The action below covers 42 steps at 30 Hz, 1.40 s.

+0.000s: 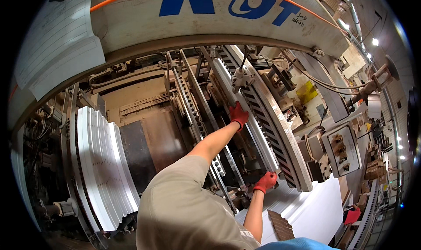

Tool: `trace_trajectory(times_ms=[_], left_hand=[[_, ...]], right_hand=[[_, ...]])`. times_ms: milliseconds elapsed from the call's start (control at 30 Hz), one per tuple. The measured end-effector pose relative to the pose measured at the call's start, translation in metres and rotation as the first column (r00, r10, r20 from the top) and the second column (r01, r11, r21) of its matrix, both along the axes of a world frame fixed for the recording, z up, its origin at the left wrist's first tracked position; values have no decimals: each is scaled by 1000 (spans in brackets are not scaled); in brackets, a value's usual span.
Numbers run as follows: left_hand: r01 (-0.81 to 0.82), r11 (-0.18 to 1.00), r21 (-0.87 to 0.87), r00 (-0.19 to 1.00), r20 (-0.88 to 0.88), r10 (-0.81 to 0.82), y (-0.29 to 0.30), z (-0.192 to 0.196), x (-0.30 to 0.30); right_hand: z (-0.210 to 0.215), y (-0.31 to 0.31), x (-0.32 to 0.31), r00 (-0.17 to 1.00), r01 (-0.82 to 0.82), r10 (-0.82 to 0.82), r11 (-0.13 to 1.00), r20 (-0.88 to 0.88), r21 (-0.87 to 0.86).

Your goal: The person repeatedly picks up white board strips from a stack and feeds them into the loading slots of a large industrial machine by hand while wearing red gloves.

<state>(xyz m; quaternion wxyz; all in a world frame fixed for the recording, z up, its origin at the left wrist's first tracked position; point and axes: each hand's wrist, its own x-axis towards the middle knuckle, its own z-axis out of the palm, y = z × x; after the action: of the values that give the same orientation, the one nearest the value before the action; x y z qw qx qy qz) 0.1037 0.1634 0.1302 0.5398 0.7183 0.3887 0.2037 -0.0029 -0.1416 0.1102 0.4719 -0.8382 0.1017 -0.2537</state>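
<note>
A long white strip [258,141] lies lengthwise along the machine's slotted rail, running from the far middle toward the near right. My left hand [238,115], in a red glove, grips it partway along, fingers over its edge. At its near end my right hand [265,182], also red-gloved, has its fingers closed on the strip's tip. A metal clamp fitting [241,78] stands over the strip beyond my left hand. Below my right hand is a stack of white boards [307,206], with a brown slatted piece [280,226] on it.
A row of white strips [103,166] stands at the left beside a dark plate [138,145]. Metal rails [193,109] cross under my left forearm. A large machine beam [131,22] with an orange hose spans the top. At right hangs a control box [342,149].
</note>
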Motion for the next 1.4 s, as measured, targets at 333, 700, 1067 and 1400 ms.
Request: trace_trajectory(times_ms=[333,700,1067,1400], left_hand=[[-147,936,-320,951,213,222,-32,-90,35],[411,148,-900,839,437,326,-80,-105,10],[380,230,-896,845,438,308,-82,-89,4],[219,293,-931,902,307,302,-81,-87,6]], right_hand=[[-3,-9,-3,981,-186,188,981,-37,57],[13,-22,-76,789,-611,596,787,-147,-88],[14,-24,-76,491,-870,632,389,-599,-303],[5,-25,-76,531,-848,641,402,-554,-347]])
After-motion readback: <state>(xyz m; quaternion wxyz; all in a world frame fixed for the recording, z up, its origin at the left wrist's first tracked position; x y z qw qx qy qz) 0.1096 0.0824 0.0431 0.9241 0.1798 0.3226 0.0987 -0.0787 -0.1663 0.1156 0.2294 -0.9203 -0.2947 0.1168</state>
